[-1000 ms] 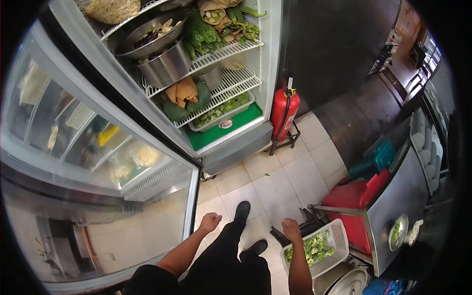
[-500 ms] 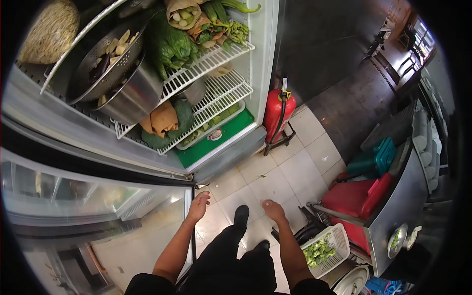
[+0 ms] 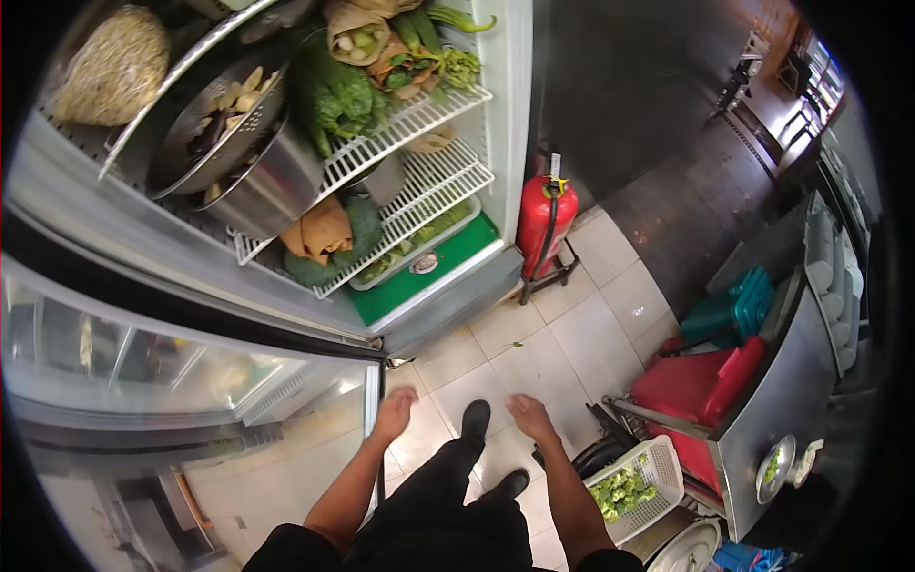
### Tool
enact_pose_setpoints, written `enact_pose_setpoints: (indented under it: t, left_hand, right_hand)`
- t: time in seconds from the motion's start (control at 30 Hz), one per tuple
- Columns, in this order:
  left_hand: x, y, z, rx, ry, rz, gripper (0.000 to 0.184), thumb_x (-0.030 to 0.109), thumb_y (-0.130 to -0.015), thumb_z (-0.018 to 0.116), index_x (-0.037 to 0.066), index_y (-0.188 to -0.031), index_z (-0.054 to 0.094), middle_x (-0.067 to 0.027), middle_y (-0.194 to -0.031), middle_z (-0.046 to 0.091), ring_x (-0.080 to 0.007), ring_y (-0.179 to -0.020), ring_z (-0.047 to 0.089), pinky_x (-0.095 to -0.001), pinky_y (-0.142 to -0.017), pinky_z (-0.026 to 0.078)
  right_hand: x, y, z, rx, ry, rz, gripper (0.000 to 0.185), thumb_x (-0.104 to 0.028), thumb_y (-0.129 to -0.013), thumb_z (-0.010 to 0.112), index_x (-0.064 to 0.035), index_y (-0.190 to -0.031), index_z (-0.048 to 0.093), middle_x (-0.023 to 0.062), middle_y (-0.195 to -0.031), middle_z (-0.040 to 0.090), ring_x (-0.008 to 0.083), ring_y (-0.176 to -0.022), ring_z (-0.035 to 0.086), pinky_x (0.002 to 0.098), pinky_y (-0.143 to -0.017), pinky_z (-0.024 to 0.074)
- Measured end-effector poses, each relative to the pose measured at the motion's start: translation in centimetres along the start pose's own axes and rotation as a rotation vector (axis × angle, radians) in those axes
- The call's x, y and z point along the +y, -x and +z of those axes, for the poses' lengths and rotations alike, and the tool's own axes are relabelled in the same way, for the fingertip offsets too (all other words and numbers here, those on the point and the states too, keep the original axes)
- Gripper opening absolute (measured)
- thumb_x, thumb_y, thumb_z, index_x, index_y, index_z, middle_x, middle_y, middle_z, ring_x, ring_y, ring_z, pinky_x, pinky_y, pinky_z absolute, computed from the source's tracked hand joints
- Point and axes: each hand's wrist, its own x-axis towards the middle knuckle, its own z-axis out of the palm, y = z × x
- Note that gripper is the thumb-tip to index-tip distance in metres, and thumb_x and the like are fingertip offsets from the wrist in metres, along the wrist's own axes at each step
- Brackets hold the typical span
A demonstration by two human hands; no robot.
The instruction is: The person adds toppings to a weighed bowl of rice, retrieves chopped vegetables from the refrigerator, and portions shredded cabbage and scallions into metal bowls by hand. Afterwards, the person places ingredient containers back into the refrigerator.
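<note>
My left hand (image 3: 396,416) hangs in the air above the tiled floor, just right of the edge of the open glass fridge door (image 3: 374,405). Its fingers are loosely bent and slightly blurred, with nothing visible in them. My right hand (image 3: 530,418) is also in mid-air, loosely open and empty, above and left of a white plastic basket (image 3: 672,474) of cut green vegetable pieces (image 3: 624,491). Ahead, the fridge shelves (image 3: 419,200) carry a metal colander (image 3: 181,153), a steel pot (image 3: 276,186), leafy greens (image 3: 334,95) and paper-wrapped vegetables (image 3: 360,36).
A red fire extinguisher (image 3: 547,214) stands on the floor right of the fridge. At right are a red container (image 3: 691,381), a teal container (image 3: 739,310) and a steel table (image 3: 753,439) with a bowl (image 3: 776,467). A lidded pot (image 3: 688,548) sits below the basket.
My left hand has shifted slightly right and down, away from the door's edge. My feet have moved a little in view, and the fridge has shifted slightly.
</note>
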Motion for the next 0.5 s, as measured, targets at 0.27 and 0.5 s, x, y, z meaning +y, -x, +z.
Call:
enact_pose_setpoints:
  t: [0.27,0.5]
  left_hand:
    - [15.8,-11.6,-11.5,0.751,-0.456,0.485,0.049,0.007,-0.077,0.065,0.002,-0.123,0.048,-0.0202,-0.126,0.046,-0.0377,-0.116,0.043,-0.0435,-0.098,0.034]
    - [13.2,-17.4,-12.7,0.723,-0.665,0.186,0.091,0.013,-0.067,0.074,0.004,-0.141,0.021,-0.0309,-0.141,0.019,-0.0521,-0.129,0.019,-0.0593,-0.101,0.025]
  right_hand:
    - [-29.4,-12.3,2.7,0.278,-0.053,-0.808,0.064,-0.018,-0.075,0.072,-0.0002,-0.129,0.042,0.02,-0.126,0.045,0.0382,-0.115,0.043,0.0422,-0.096,0.0376]
    - [-37.7,-19.4,5.9,0.232,0.133,-0.723,0.099,-0.022,-0.061,0.082,-0.0162,-0.143,0.026,0.0298,-0.14,0.024,0.0462,-0.125,0.031,0.047,-0.102,0.0317]
